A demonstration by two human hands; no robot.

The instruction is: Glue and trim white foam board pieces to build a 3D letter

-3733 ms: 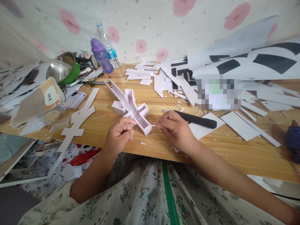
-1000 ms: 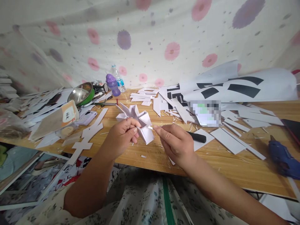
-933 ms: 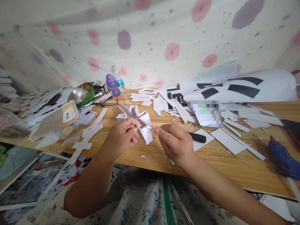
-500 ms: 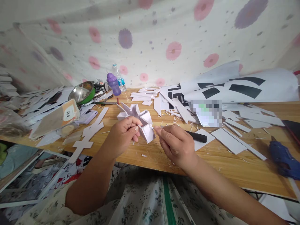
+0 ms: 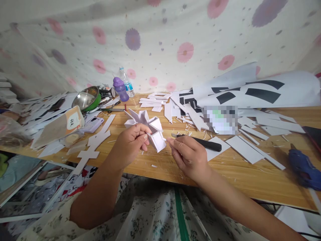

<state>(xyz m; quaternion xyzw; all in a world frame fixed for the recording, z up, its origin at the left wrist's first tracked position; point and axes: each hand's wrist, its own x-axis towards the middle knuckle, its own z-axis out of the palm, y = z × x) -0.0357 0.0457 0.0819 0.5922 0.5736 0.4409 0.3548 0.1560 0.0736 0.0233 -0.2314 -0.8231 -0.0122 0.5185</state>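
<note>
A white folded board piece with several box-like, open compartments is held above the table's front part. My left hand pinches its near left edge between thumb and fingers. Just right of the piece, my right hand is closed, thumb and forefinger pressed on a thin white bit at the piece's right corner; the bit is too small to make out well. Beyond my right hand lies a knife with a black handle, resting partly on a white board scrap.
White strips lie at left, near a lilac phone and a green bowl. A purple bottle stands at the back. A blue glue gun is at right, beside white boards.
My right hand has shifted slightly down and away from the piece's edge, and more of the knife shows. My left hand keeps its pinch on the piece.
</note>
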